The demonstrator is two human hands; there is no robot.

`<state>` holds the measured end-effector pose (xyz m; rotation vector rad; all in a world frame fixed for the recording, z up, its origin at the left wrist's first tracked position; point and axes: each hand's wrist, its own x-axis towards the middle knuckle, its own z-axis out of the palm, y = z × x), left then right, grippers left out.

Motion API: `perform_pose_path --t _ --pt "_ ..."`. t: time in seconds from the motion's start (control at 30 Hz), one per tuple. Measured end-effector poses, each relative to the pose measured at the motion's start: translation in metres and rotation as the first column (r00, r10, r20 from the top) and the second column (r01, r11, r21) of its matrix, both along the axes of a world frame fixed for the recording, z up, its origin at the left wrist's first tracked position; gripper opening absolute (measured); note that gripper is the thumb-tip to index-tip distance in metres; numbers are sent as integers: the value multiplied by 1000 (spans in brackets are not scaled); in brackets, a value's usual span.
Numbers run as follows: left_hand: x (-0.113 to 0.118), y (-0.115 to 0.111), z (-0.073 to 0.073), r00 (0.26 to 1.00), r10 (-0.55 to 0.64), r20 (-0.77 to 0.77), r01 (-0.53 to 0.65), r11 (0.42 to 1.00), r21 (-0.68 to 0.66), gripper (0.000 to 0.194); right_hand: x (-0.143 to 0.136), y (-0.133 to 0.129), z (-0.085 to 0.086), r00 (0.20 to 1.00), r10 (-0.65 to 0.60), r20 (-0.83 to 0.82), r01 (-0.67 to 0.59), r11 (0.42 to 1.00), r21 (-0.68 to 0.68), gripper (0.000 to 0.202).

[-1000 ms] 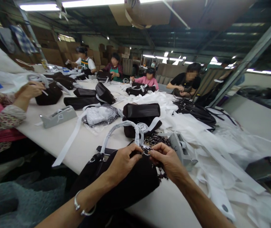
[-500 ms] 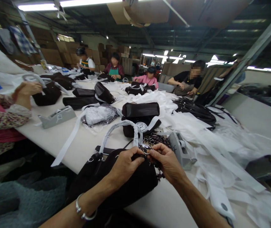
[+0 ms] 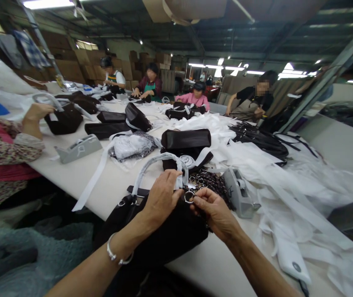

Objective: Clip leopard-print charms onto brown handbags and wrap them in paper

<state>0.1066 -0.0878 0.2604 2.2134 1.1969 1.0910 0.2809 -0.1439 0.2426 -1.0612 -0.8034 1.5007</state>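
A dark brown handbag [image 3: 170, 235] lies in front of me, its arched handle [image 3: 151, 163] wrapped in pale plastic. My left hand [image 3: 160, 198] is closed at the right foot of that handle, thumb below and fingers over the wrapping. Pinched between the thumb and fingers of my right hand [image 3: 215, 210] is a silver metal ring [image 3: 189, 197], held just above the bag's top edge. Whatever hangs from the ring is mostly hidden behind my right fingers. Just beyond lies a heap of dark braided straps with rings [image 3: 209, 181].
A grey tape dispenser [image 3: 240, 194] stands right of the heap, another tape dispenser [image 3: 80, 148] at left. White strips [image 3: 278, 181] cover the right side. More dark bags [image 3: 186, 139] sit behind. A co-worker's arm [image 3: 35, 119] is at left; several people work across the table.
My left hand has moved from the ring up to the handle's foot. The ring stays in my right hand and now shows more openly. The view has shifted slightly.
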Motion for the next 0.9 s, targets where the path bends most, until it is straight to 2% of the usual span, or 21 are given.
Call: perform_pose_path --t 0.07,0.1,0.17,0.2,0.23,0.27,0.47,0.53,0.63,0.7,0.8,0.9 --pt "-6 -3 0 999 -36 22 40 981 -191 11 0 -1 -3 999 -41 34 39 999 35 30" --pt "-9 -5 -1 994 -96 61 110 940 -322 13 -1 -1 -5 998 -52 43 50 998 48 29" --pt "-13 -8 -3 959 -203 197 279 795 -538 24 -2 -2 -7 997 -71 40 69 996 57 29" --pt "-14 -10 -4 937 -221 271 343 729 -593 27 -3 -1 -7 996 -84 32 82 995 59 29" --pt "-14 -11 -5 919 -216 330 383 688 -617 27 -4 -1 -8 995 -93 30 91 994 60 29" --pt "-14 -11 -7 907 -200 371 403 672 -621 27 -5 -1 -8 995 -96 36 94 994 62 29" --pt "-6 -5 -10 891 -112 439 395 666 -632 26 -9 -2 -9 995 -69 73 67 997 32 29" --pt "-5 -4 -10 890 -85 448 393 640 -660 25 -8 -3 -10 996 -68 58 67 998 19 29" --pt "-5 -8 -13 876 -64 478 427 562 -708 25 -6 -4 -12 996 -79 37 79 997 3 30" --pt "-6 -12 -16 854 -78 514 469 541 -698 30 -4 -3 -13 995 -99 22 99 995 -15 33" --pt "-6 -18 -20 812 -83 577 511 579 -635 43 -3 -3 -14 994 -109 11 109 994 -32 35" --pt "-3 -20 -22 774 -52 630 520 621 -587 44 -5 -4 -14 996 -79 40 80 997 -22 33"
